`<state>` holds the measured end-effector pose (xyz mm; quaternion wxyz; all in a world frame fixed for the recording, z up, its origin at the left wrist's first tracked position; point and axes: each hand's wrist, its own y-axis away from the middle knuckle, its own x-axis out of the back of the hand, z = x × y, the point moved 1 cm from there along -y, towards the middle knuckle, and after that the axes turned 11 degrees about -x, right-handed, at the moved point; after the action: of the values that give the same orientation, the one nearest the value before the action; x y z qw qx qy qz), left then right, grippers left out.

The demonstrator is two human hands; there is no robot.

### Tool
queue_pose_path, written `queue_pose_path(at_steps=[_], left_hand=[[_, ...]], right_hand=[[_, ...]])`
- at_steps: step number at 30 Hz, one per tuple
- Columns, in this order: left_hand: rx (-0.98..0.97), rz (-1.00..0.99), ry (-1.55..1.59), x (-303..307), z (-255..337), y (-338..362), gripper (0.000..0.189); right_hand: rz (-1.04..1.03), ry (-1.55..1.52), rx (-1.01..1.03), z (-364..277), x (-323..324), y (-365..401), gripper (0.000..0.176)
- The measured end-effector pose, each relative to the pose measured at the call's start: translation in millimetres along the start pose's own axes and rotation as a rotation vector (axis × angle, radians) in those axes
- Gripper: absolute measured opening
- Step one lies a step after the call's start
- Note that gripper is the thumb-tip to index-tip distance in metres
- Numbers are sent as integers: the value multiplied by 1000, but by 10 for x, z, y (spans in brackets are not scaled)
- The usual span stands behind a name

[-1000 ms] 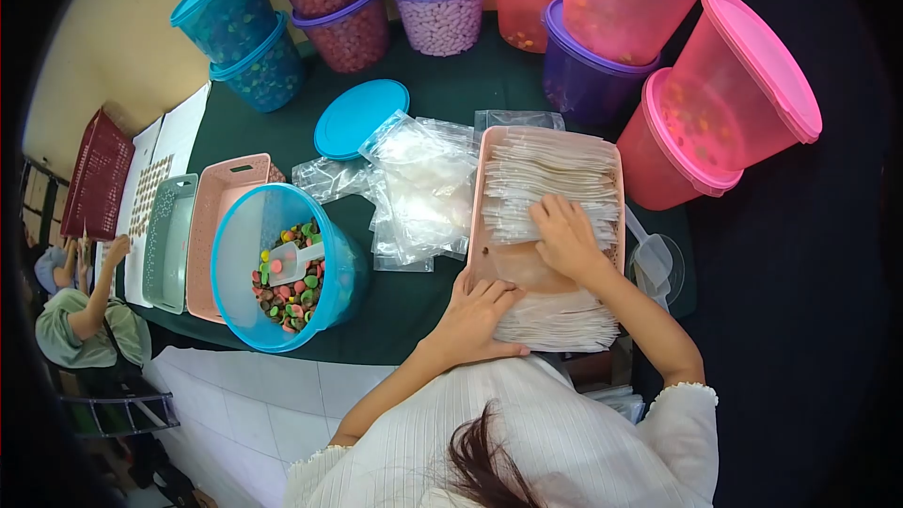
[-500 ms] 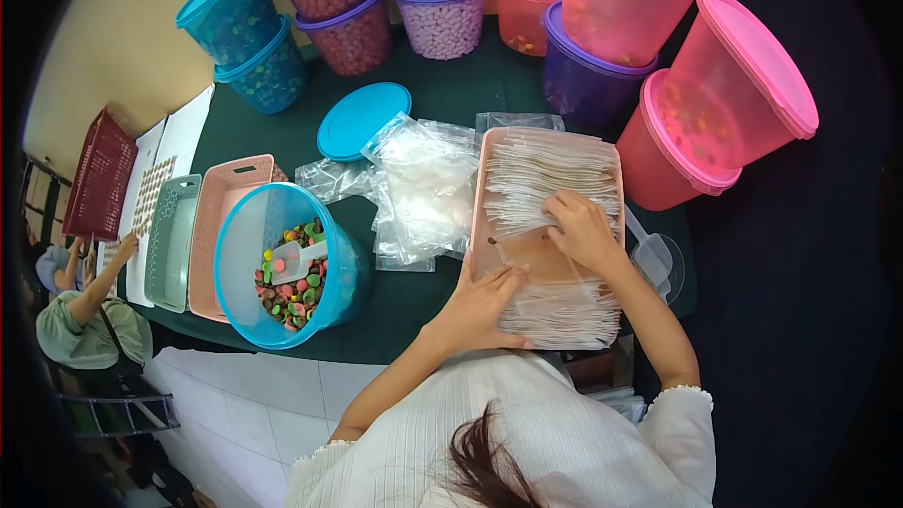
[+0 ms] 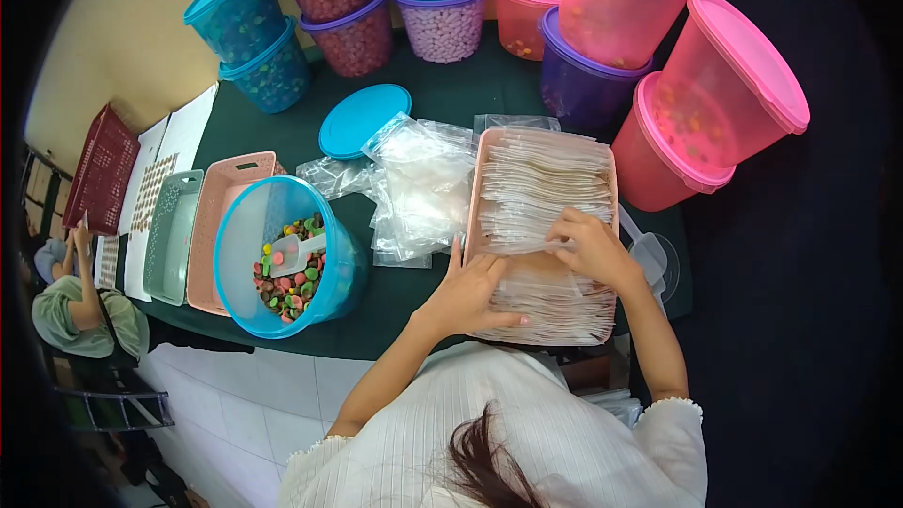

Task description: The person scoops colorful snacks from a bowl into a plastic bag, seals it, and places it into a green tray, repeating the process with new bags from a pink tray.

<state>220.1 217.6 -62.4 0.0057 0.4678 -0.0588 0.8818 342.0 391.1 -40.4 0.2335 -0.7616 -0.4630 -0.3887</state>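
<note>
A pink basket (image 3: pixel 475 190) holds rows of thin whitish packets standing on edge. The far row of packets (image 3: pixel 544 179) is the longer one, and the near row (image 3: pixel 557 313) lies close to my body. My right hand (image 3: pixel 593 249) is in the basket between the rows, its fingers pinched on the edge of a flat packet (image 3: pixel 531 247) at the front of the far row. My left hand (image 3: pixel 466 293) rests over the basket's left side, fingers spread, with the fingertips by the gap between the rows.
Left of the basket lie clear plastic bags (image 3: pixel 423 179) and a blue lid (image 3: pixel 365 120). A blue tub (image 3: pixel 353 268) contains colourful sweets and a scoop (image 3: pixel 299 254). Lidded tubs (image 3: pixel 442 28) line the back. Another scoop (image 3: pixel 649 254) sits at right. A co-worker (image 3: pixel 80 310) is at far left.
My right hand has drawn a packet's edge toward me from the far row. My left hand has shifted slightly left, its fingers less far into the basket. The co-worker's arm has moved up.
</note>
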Motion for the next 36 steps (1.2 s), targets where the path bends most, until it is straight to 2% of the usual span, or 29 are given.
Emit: queue_pose_path(at_steps=[1,3,7,9,10,12,13,15,16,18,21,22,24,26,28,29,30,33,34,36], left_hand=[[2,3,0,8,18,27,71],[-29,163,60,78,72,105,62],[5,211,124,246,122,274,54],[65,231,187,367,168,344,45],[67,237,184,389,153,386,45],[3,361,260,429,129,466,39],[-21,414,285,473,156,489,33],[-21,448,317,501,159,544,33],[-19,487,343,491,166,581,32],[-20,509,356,485,187,648,32],[-62,560,381,524,241,814,31],[-64,567,371,562,243,895,31],[-64,623,403,626,246,1097,35],[-16,712,495,651,277,1313,37],[41,859,845,721,376,1532,36],[79,812,798,760,409,1664,33],[54,720,618,792,391,1821,26],[165,643,588,824,474,2294,21],[232,646,576,830,504,2461,18],[291,655,565,784,531,2777,16]], right_hand=[[-2,1,3,-32,42,22,11],[-75,-66,-80,-65,103,58,15],[-85,-93,-113,-19,97,159,16],[38,-9,142,36,69,183,17],[38,-7,149,16,70,202,17],[194,-272,2,-59,134,234,14],[196,-272,0,-85,152,237,14],[416,-397,-126,-109,202,278,13],[416,-391,-136,-134,219,308,13],[726,-540,-264,-200,289,331,15],[972,-556,-229,-326,419,402,16],[951,-781,-245,-391,429,454,15],[840,-762,-110,-625,396,502,14],[436,-565,-113,-982,267,635,13],[65,-340,252,-1313,-22,558,12],[-94,-324,230,-1491,-183,541,13],[-255,-306,209,-1655,-333,530,13],[-339,-253,361,-1995,-699,430,14],[-350,-256,375,-2113,-793,419,14],[-516,-186,356,-2320,-944,422,16]])
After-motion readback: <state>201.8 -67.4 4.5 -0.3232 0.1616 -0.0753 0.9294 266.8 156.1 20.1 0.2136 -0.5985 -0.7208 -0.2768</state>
